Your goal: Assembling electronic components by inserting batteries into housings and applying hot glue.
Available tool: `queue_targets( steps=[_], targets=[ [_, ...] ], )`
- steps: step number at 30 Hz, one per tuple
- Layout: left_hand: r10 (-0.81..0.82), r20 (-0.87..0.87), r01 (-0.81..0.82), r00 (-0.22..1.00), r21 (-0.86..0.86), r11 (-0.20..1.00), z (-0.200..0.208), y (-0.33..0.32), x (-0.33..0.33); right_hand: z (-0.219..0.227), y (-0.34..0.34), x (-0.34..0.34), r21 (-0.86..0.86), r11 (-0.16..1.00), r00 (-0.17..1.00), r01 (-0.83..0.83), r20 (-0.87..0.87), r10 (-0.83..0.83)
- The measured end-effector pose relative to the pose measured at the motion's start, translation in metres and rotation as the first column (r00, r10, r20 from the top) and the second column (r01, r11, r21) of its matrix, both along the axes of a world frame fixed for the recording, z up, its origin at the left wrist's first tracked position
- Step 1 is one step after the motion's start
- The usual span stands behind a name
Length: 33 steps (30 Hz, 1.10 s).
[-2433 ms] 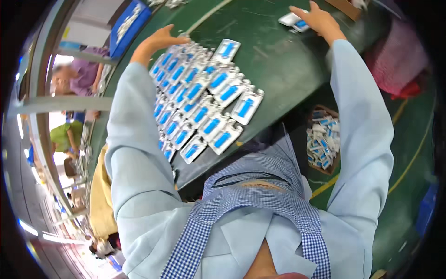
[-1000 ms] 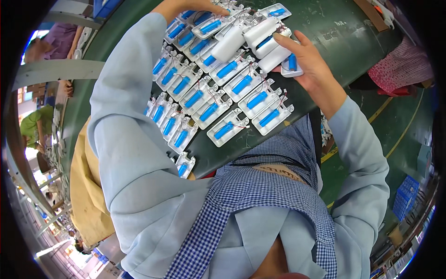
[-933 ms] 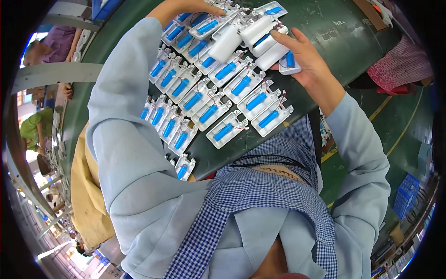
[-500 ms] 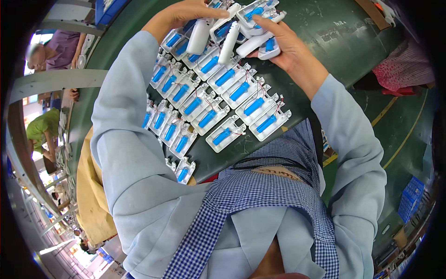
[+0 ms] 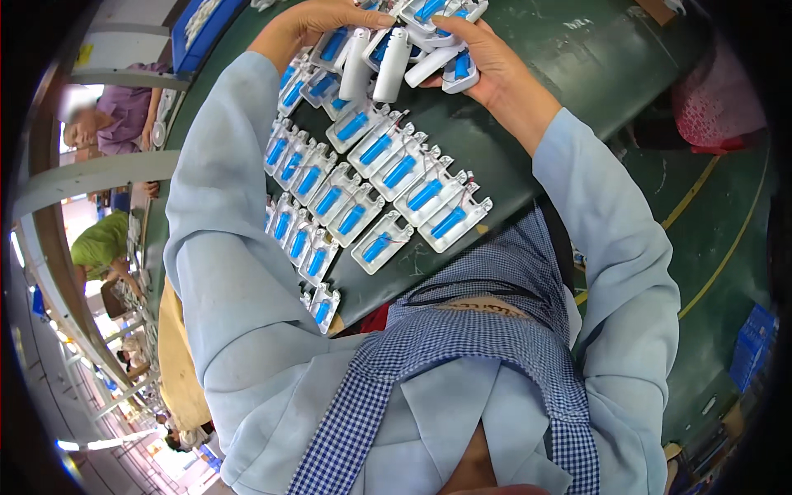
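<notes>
My right hand (image 5: 503,73) grips several white plastic casings (image 5: 469,80) at the top of the view, its thumb lying over one that has a blue cylinder (image 5: 430,10) inside. Beside them, my left hand (image 5: 318,21) is closed around the far edge of the same cluster; its thumb shows, but its other fingers are mostly hidden. Between the hands, smooth white covers (image 5: 392,70) lean over open casings. Below, rows of open white half-casings (image 5: 447,227) rest on the dark green table (image 5: 528,157), each with a blue cylinder and thin wires.
A blue bin (image 5: 200,33) stands at the far left beyond the table. Two people, in purple (image 5: 128,111) and green (image 5: 99,246), are off to the left. A blue crate (image 5: 752,346) is on the floor at right. Patterned red cloth (image 5: 718,107) shows beyond the table's right edge.
Both hands have shifted slightly up and left in view with the casings. The white covers between them now stand closer to parallel. The whole view has turned a little.
</notes>
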<state>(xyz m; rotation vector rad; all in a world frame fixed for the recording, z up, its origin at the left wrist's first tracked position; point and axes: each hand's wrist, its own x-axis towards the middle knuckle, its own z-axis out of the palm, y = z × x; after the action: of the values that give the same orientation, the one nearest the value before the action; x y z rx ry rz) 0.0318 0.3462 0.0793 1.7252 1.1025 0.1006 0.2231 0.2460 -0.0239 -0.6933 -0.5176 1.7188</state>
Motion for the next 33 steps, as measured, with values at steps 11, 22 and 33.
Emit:
queue_targets(
  steps=[11,22,33],
  targets=[
    [-0.156,-0.004,0.152,0.988,0.268,0.951,0.055,-0.024,0.102,0.059,-0.037,0.093,0.135,0.987,0.991,0.088,-0.109,-0.074],
    [-0.404,0.111,0.367,0.908,0.252,0.895,0.050,-0.149,0.268,0.043,-0.212,0.242,0.037,0.949,0.950,0.312,-0.027,-0.311],
    [-0.535,-0.009,0.534,0.845,-0.040,0.844,-0.160,-0.250,0.384,-0.138,-0.350,0.314,-0.346,0.798,0.869,0.493,0.147,-0.473]
  ],
)
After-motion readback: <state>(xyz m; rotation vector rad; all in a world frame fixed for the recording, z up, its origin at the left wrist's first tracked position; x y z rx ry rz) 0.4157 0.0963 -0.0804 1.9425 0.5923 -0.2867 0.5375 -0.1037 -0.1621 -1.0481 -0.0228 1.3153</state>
